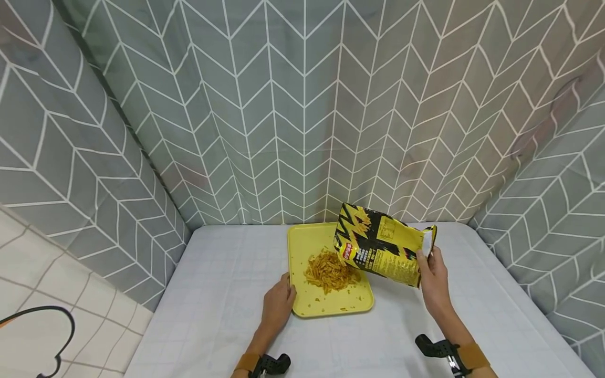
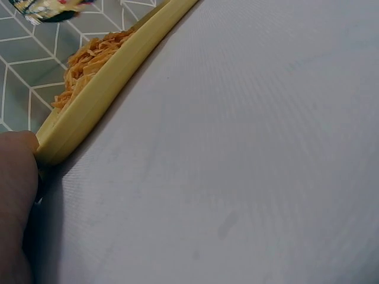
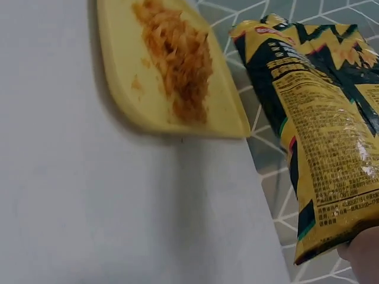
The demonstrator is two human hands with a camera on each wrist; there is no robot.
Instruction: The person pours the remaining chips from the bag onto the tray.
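A yellow and black snack bag (image 1: 385,244) is tilted over the right side of a yellow tray (image 1: 302,236), its left end lower over the food. My right hand (image 1: 434,278) grips the bag's right end; in the right wrist view only a fingertip (image 3: 362,254) shows at the bag's bottom corner. Orange-brown chip sticks (image 1: 331,270) lie heaped in the tray's middle, with crumbs scattered around them. At the tray's left edge, my left hand (image 1: 278,302) holds the rim. The left wrist view shows that hand (image 2: 15,189) against the tray's near corner; its other fingers are hidden.
The tray rests on a table with a white cloth (image 1: 217,294). Grey curtains with white chevron lines (image 1: 302,105) stand behind the table and along both sides. White tiled flooring (image 1: 85,304) shows at lower left. Each wrist wears a black camera mount on a brown strap (image 1: 472,356).
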